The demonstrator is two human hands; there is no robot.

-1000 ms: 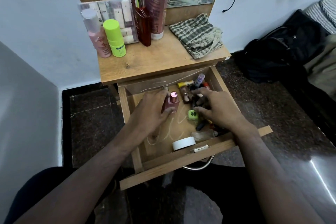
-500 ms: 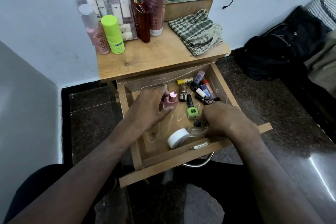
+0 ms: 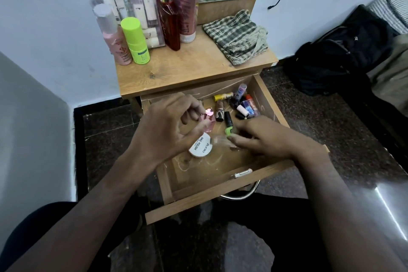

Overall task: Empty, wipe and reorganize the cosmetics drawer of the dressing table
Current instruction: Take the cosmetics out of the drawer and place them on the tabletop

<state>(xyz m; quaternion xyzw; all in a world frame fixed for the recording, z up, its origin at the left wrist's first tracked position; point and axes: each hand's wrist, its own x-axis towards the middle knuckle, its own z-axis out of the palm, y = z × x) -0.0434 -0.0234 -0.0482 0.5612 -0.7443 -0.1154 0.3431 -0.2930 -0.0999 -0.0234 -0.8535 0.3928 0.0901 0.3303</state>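
The wooden drawer (image 3: 220,192) of the dressing table stands pulled out. My left hand (image 3: 167,130) holds a small pink bottle (image 3: 208,122) with a shiny pink cap above the drawer's middle, and a white round tin (image 3: 201,147) labelled nail polish sits against its palm. My right hand (image 3: 262,139) is over the drawer's right side, fingers closed around a small clear bottle (image 3: 219,139), next to a green nail polish (image 3: 229,127). Several small tubes and bottles (image 3: 239,104) lie at the drawer's back right.
On the tabletop (image 3: 187,66) stand a pink bottle (image 3: 117,44), a lime green bottle (image 3: 135,40), a red bottle (image 3: 170,20), a pink tube and a clear organiser at the back left. A checked cloth (image 3: 237,37) lies at the right. A black bag (image 3: 344,51) sits on the floor.
My right hand has come forward from the drawer's back right to the clear bottle near the front. My left hand has lifted the pink bottle, with the white tin now at its palm.
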